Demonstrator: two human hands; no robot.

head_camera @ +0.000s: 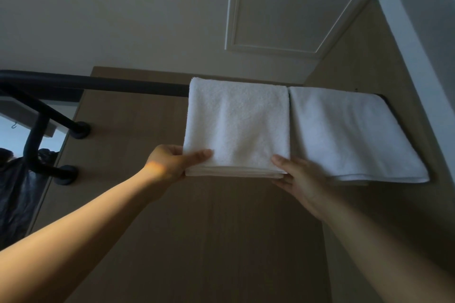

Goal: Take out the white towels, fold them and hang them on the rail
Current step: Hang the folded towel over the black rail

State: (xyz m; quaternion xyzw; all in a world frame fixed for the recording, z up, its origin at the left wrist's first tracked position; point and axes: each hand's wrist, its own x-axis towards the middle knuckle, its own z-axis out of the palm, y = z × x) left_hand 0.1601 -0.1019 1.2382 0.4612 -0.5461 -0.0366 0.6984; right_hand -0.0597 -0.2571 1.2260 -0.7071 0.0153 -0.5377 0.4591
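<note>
Up on the black metal rail [110, 84], a folded white terry towel [236, 123] hangs draped over the bar, its lower edge down at the level of both raised hands. The left hand [170, 162] holds the towel's lower left corner, with the thumb lying across the front of the cloth and the fingers tucked behind it. The right hand [301, 179] pinches the lower right corner the same way, thumb on the front face and fingers under the stacked bottom edge. Just to the right, touching or nearly touching it, a second white towel [352, 135] hangs over the same rail. Behind both is a pale wooden wall panel [197, 229]. At far left a shiny black bag [14, 192] hangs below the rail's curved brackets.
</note>
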